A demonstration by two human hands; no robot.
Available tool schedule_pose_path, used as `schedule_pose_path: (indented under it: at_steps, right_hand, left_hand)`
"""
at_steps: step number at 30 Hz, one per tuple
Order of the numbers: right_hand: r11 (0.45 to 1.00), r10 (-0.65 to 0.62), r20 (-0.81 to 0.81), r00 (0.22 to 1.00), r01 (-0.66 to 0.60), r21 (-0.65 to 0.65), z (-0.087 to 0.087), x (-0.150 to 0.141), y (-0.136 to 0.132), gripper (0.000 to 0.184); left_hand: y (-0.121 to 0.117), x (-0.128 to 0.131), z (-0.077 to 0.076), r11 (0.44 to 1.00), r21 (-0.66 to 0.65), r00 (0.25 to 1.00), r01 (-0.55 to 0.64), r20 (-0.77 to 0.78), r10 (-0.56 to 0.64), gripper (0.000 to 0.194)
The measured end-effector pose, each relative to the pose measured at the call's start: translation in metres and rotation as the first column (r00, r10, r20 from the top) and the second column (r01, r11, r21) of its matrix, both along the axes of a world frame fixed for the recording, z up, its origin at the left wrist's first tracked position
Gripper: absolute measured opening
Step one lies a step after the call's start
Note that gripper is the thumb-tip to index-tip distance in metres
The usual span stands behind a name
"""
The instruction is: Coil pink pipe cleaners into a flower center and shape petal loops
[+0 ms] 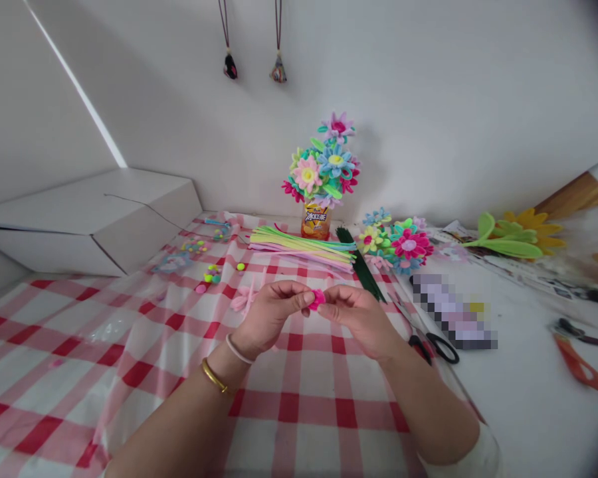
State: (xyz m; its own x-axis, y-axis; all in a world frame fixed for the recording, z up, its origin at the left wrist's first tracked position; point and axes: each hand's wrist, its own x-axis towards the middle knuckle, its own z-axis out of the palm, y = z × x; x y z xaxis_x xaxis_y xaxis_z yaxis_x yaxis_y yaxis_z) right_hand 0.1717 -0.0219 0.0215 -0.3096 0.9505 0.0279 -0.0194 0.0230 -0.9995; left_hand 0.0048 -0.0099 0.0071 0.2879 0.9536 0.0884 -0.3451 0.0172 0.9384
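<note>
Flower bouquet (325, 162) in a can; pipe cleaners (303, 247); scissors (431, 342); perhaps pliers (578, 358); checked cloth (303, 398).

You hold a small bright-pink fuzzy piece (317, 299) pinched between the fingertips of your left hand (269, 315) and right hand (359, 315), raised just above the red-and-white checked cloth. It is a tight, compact curl (its exact form is too small to tell), mostly hidden by your fingers.

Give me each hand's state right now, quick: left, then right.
Left hand: closed, pinching the small pink piece at its fingertips.
Right hand: closed, pinching the same pink piece from the other side.
</note>
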Motion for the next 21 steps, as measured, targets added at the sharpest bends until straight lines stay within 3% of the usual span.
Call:
schedule_pose_path:
  at_steps: [6, 16, 21]
  right_hand:
    - [0.997, -0.058, 0.000, 0.998, 0.058, 0.043, -0.0033, -0.0026, -0.0012, 0.017]
    - [0.994, -0.109, -0.061, 0.992, 0.107, -0.034, -0.0055, -0.0020, 0.0035, 0.015]
    - [0.999, -0.039, -0.123, 0.992, 0.041, 0.012, -0.0087, -0.0030, 0.0021, 0.013]
  left_hand:
    - [-0.0004, -0.0016, 0.0018, 0.991, -0.063, 0.989, 0.119, 0.091, -0.113, 0.009]
    - [0.0005, -0.0069, 0.0041, 0.997, -0.030, 0.997, 0.075, -0.027, -0.075, 0.015]
    - [-0.0024, -0.0070, 0.0064, 0.996, -0.020, 0.995, 0.085, -0.056, -0.086, 0.008]
